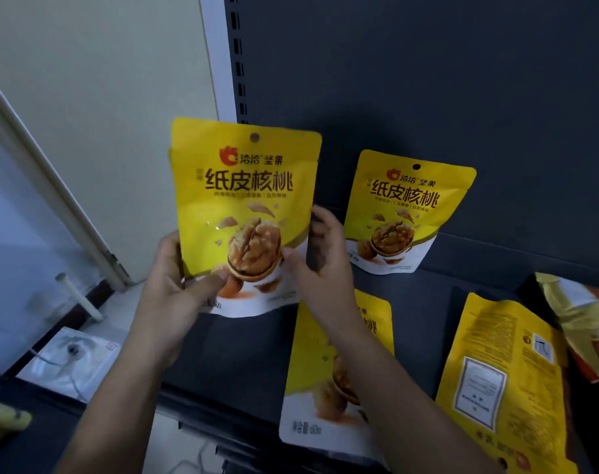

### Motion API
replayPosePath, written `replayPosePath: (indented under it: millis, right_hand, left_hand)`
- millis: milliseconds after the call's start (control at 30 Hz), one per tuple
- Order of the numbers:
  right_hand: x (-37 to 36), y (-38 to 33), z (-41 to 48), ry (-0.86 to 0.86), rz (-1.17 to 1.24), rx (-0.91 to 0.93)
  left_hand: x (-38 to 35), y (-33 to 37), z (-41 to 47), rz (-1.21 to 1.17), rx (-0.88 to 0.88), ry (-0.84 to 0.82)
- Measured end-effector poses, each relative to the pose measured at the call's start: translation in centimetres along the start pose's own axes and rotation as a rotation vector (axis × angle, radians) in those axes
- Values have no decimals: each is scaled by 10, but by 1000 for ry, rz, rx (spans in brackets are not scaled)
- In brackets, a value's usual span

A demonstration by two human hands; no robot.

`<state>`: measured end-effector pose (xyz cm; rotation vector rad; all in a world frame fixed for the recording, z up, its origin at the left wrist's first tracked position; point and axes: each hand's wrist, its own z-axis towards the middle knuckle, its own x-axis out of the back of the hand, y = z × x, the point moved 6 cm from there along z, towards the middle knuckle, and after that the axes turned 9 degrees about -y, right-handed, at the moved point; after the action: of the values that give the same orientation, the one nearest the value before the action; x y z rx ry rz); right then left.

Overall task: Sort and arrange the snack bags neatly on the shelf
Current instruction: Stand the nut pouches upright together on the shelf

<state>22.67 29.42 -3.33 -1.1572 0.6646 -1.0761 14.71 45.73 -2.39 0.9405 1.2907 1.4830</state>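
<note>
Both my hands hold one yellow walnut snack bag (245,200) upright above the left end of the dark shelf (229,357). My left hand (175,285) grips its lower left edge, thumb on the front. My right hand (320,265) grips its lower right edge. A second yellow walnut bag (406,210) stands against the back panel to the right. A third (311,381) lies face up on the shelf, partly under my right forearm. A fourth (503,381) lies face down at the right.
A gold and orange snack bag (585,319) lies at the shelf's far right. The dark back panel (428,80) rises behind the shelf, with a slotted upright (238,56) at its left. Left of the shelf are a pale wall (96,97) and a white box (69,360) on a ledge.
</note>
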Motion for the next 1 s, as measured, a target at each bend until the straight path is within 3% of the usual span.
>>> replayPosePath:
  millis: [167, 367, 667, 867, 1000]
  right_hand:
    - [19, -20, -4, 68, 179, 115]
    - [84, -19, -18, 291, 64, 63]
    - [134, 21, -45, 397, -125, -73]
    - [129, 28, -52, 284, -253, -149]
    - [129, 40, -70, 311, -255, -299]
  left_hand:
    - [-33, 25, 4, 10, -179, -24]
    - [-95, 17, 39, 96, -250, -224]
    - [-151, -48, 55, 225, -73, -442]
    - [-136, -62, 43, 374, 14, -365]
    - [-105, -81, 25, 595, 265, -296]
